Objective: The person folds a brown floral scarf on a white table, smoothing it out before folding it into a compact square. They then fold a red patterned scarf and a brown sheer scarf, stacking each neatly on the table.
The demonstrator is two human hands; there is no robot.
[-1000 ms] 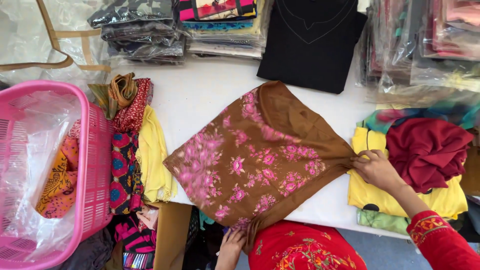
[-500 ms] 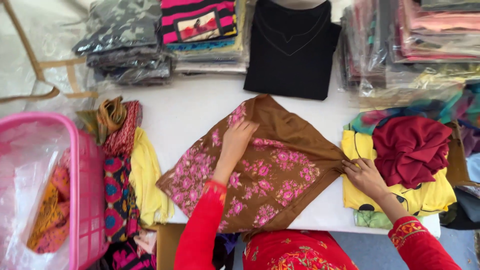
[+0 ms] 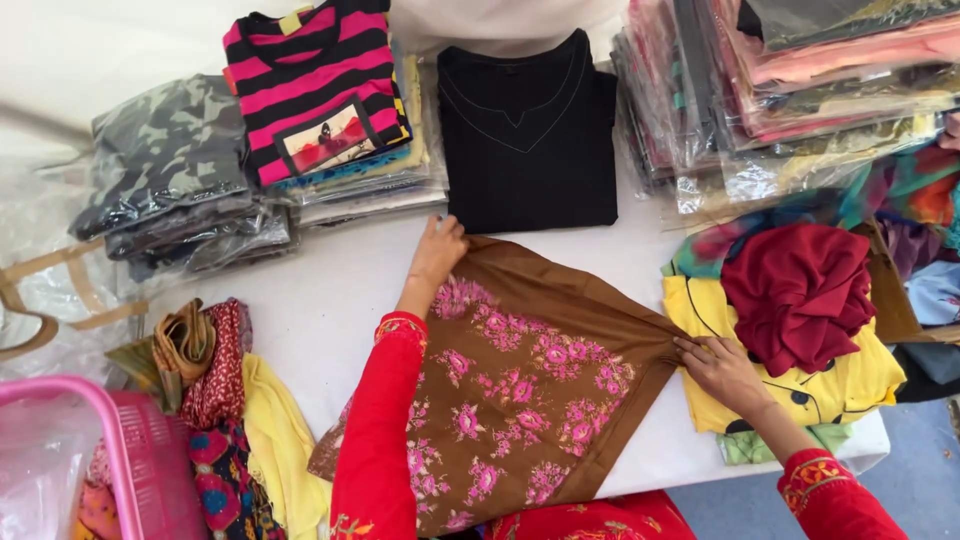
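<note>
White tabletop (image 3: 330, 290) carries a brown cloth with pink flowers (image 3: 520, 400), spread at its near edge. Left hand (image 3: 438, 252) lies open, flat on the cloth's far corner; right hand (image 3: 722, 366) pinches its right corner beside a yellow garment (image 3: 850, 385).

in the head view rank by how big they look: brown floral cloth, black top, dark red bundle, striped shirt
1. brown floral cloth, spread widest
2. black top
3. striped shirt and dark red bundle look about alike, so no ranking between them.

We see bright, even daylight with only soft shadows, white glare on the plastic bags (image 3: 800, 130) and the table (image 3: 330, 300), and slight blur near the pink basket (image 3: 130, 450).
</note>
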